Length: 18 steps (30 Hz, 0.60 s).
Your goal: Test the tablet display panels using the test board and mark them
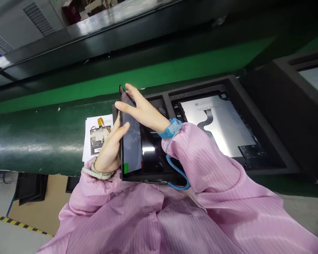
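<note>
A flat black screen panel (pixel 131 144) stands tilted on edge in front of me, its glossy face turned to the right. Green and red tabs show at its lower corners. My left hand (pixel 109 147) grips the panel's left side, thumb over the face and the other fingers partly hidden behind. Across the upper part reaches my right hand (pixel 144 111), thumb and fingers spread apart near the top edge; exact contact is unclear. Around that wrist is a blue strap (pixel 172 128) with a coiled cord (pixel 176 173).
A black foam tray (pixel 265 116) at right holds an opened device with a silver panel (pixel 214 123) and a ribbon cable (pixel 208 121). At left, a circuit board assembly (pixel 98 139) lies on white paper (pixel 88 134) on the green bench (pixel 42 134). Another dark foam block (pixel 281 88) stands far right.
</note>
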Available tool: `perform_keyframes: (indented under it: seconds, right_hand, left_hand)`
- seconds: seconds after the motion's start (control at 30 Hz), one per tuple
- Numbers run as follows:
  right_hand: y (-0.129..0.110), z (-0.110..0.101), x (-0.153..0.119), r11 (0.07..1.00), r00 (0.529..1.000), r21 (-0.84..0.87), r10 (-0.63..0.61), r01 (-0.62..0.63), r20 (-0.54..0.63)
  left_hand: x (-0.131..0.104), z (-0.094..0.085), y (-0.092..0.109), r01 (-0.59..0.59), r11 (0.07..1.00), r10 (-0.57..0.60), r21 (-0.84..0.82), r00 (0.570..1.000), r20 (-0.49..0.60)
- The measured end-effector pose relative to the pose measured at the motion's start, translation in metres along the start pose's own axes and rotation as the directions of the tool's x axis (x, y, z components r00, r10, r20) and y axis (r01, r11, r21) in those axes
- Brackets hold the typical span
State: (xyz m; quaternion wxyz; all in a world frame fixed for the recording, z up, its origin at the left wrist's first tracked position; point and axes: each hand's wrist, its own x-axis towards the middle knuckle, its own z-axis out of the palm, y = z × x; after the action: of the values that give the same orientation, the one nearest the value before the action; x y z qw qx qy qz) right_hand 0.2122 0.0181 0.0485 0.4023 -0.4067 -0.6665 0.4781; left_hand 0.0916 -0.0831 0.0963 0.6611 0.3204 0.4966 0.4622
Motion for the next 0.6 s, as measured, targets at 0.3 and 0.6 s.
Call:
perform_keyframes:
  seconds: [0.3, 0.6]
  right_hand:
    - [0.011, -0.003, -0.002, 0.999, 0.989, -0.019, -0.047, 0.045, -0.137]
    - [0.017, -0.012, -0.011, 0.998, 0.989, 0.001, -0.068, 0.068, -0.134]
  left_hand:
    - [-0.017, -0.022, -0.019, -0.336, 0.909, 0.345, 0.248, 0.939, 0.008]
    - [-0.013, -0.134, -0.088, -0.116, -0.112, 0.64, 0.987, 0.751, 0.161]
